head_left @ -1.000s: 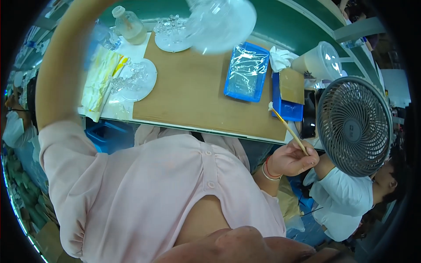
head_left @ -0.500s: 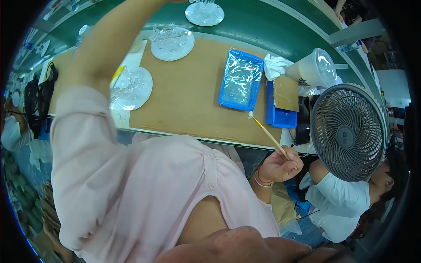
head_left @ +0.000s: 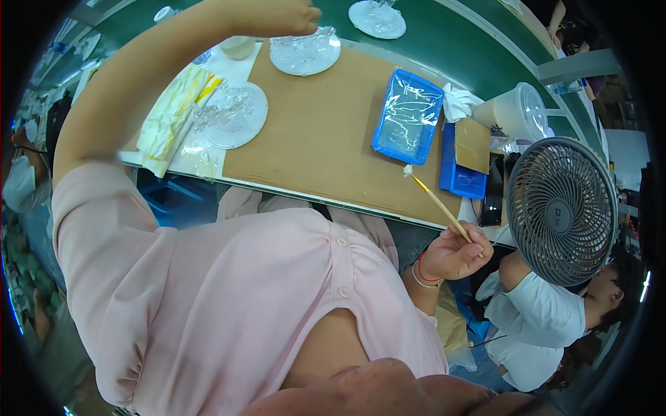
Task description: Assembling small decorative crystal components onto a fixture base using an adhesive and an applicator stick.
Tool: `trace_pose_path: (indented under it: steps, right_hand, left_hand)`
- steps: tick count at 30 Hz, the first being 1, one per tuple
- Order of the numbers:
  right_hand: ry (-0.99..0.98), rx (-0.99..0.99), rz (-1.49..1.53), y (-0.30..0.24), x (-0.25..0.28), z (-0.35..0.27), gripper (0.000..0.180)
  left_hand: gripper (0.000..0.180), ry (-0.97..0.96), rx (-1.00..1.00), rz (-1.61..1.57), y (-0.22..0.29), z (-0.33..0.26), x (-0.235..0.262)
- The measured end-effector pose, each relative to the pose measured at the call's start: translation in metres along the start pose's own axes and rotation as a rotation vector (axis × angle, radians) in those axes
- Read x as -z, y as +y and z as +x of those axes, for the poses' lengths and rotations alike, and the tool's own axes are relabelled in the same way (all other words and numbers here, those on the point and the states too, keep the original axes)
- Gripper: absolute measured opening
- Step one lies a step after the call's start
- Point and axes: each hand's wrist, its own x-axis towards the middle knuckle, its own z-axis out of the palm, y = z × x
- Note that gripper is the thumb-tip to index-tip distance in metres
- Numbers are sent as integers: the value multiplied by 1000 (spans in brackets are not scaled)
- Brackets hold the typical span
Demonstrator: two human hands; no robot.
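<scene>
Swab (head_left: pixel 438 202) in the right hand (head_left: pixel 454 255), at about four o'clock in the view: the fingers pinch its wooden stick near the lower end, and the white tip points up and to the left, ending over the near edge of the brown mat (head_left: pixel 319 139), just below the blue tray (head_left: pixel 408 116). The tip touches nothing that can be seen.

The left hand (head_left: pixel 274 15) is stretched far out to twelve o'clock, arm running up along the left side. It is loosely clenched above a clear glass dish (head_left: pixel 305 54) at the mat's far edge; whether it grips anything, or touches the dish, cannot be told.

A second clear dish (head_left: pixel 232 115) lies at ten o'clock, half on white paper, with a yellow-and-white wrapper (head_left: pixel 170 119) just beside it. A third dish (head_left: pixel 377 18) sits further out on the green belt (head_left: pixel 444 41) at one o'clock.

The blue tray holds crinkled clear film. To its right lie a flat blue box (head_left: pixel 454 182) with a cardboard square (head_left: pixel 473 144) on it, a wad of white cloth (head_left: pixel 458 104) and a lidded plastic tub (head_left: pixel 515 111). A grey fan (head_left: pixel 560 209) stands at three o'clock, with another person in a white sleeve (head_left: pixel 548 313) below it.
</scene>
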Motion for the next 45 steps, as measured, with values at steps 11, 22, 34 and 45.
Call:
trace_pose_path:
  steps: [11, 22, 34, 45]
  right_hand:
    - [-84, 10, -165, 4, -4, 16, 27]
    - [-504, -10, -550, 39, -52, 39, 16]
    - [-711, 179, -566, 36, -54, 50, 8]
    - [-591, 40, -599, 41, -49, 54, 15]
  left_hand:
    - [18, -157, 464, -260, 67, -16, 92]
    - [25, 530, 674, -271, 142, -61, 22]
    - [26, 235, 1161, -598, 126, -106, 1]
    - [30, 527, 677, -255, 127, -44, 4]
